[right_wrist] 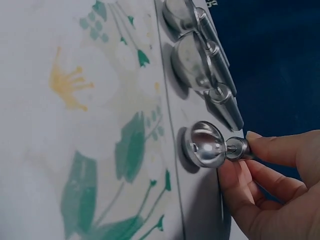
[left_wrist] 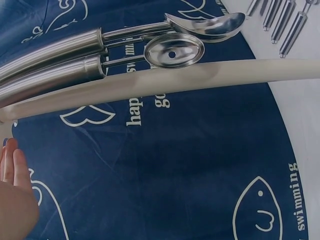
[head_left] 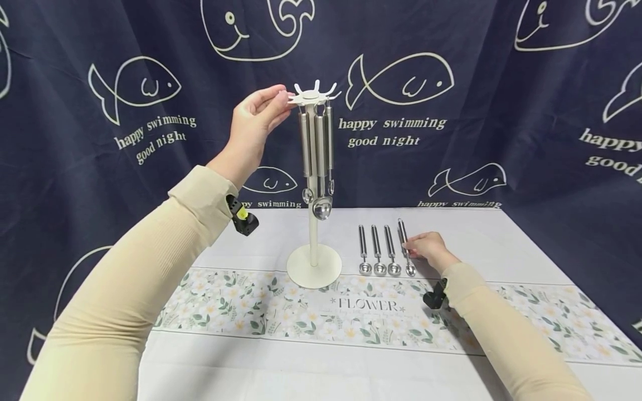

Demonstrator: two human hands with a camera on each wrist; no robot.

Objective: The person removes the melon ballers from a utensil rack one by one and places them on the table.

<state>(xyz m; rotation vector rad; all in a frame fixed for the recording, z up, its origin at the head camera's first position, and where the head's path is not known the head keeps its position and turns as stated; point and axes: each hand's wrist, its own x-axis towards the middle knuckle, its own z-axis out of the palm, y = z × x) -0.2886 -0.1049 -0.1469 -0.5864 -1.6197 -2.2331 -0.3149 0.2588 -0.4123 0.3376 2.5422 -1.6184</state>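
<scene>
Right fingers (right_wrist: 274, 150) around handle (right_wrist: 238, 148) of rightmost spoon (head_left: 410, 270)

4 spoons (head_left: 389, 245) are right of the stand (head_left: 313, 236).

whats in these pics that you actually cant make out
- Head view: the end of the hook on the white stand that the left grip holds, covered by that grip.
- Head view: the small print under the word FLOWER, too faint and small to read.
- Left wrist view: upper ends of the hanging handles, cut off by the left edge.
- Right wrist view: most of the held scoop's handle, behind the right grip.
</scene>
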